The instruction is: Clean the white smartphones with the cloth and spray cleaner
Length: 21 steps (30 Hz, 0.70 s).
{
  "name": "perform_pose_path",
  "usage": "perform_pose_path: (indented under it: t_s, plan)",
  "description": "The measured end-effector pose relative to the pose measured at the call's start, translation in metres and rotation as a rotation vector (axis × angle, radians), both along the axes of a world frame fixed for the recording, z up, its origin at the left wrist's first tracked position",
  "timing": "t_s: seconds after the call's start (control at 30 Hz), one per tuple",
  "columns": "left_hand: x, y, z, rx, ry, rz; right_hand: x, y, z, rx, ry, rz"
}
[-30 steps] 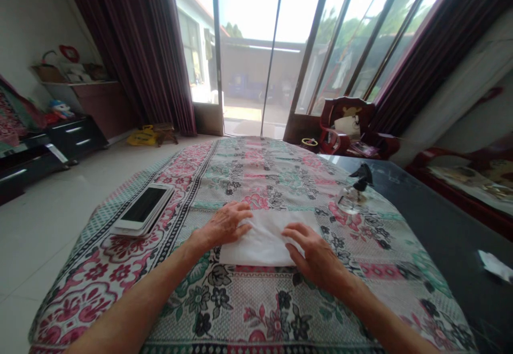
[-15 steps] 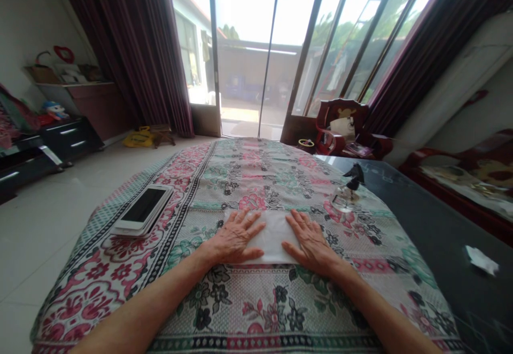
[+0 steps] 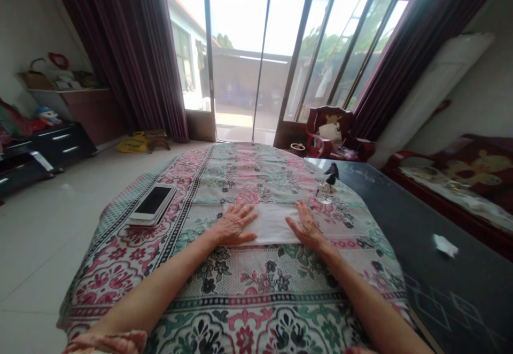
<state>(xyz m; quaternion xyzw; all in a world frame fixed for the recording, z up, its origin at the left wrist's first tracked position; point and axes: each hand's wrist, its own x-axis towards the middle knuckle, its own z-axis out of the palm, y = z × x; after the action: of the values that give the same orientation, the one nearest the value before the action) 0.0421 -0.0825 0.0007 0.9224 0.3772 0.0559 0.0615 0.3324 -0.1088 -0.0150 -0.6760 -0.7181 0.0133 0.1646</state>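
The white sheet (image 3: 273,224) lies flat on the patterned counter cover (image 3: 256,290), its ends under the left hand (image 3: 236,225) and right hand (image 3: 308,226); each grip is spread, palm down, clasping nothing. Uneven pressure could crease or skew the sheet, and the cover might drag with it. A wide rightward sweep could tip the bottle (image 3: 324,194). A phone (image 3: 154,202) rests at left; a dark counter (image 3: 409,225) stands at right, dark curtains (image 3: 120,60) framing glass doors (image 3: 236,81) ahead.

I see pink-green floral-clothed table (image 3: 256,284): flat white device stack (image 3: 154,203) near left edge, white rectangular cloth (image 3: 272,225) mid-surface, clear black-topped spray bottle (image 3: 324,197) near right edge.
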Motion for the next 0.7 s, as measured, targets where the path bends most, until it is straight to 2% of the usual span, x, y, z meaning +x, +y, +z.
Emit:
perform_pose_path:
  t_s: [0.17,0.27,0.43,0.53,0.6,0.7]
  plan:
    - [0.007,-0.012,0.013,0.095,-0.007,0.01,0.005,-0.012,0.004,-0.076,-0.084,0.059]
    - [0.021,-0.022,0.019,0.121,-0.037,0.005,0.003,-0.016,0.008,-0.046,-0.073,0.054]
    - [0.041,-0.033,0.009,0.039,-0.069,0.147,-0.029,-0.027,0.013,0.099,-0.043,0.083]
    - [0.043,-0.036,0.001,-0.026,-0.095,0.185,-0.057,-0.039,0.012,0.04,-0.07,0.164]
    - [0.042,-0.037,-0.001,-0.048,-0.106,0.181,-0.069,-0.046,0.011,-0.017,-0.097,0.162]
    - [0.038,-0.038,-0.001,-0.04,-0.117,0.208,-0.072,-0.053,0.011,0.014,-0.111,0.115]
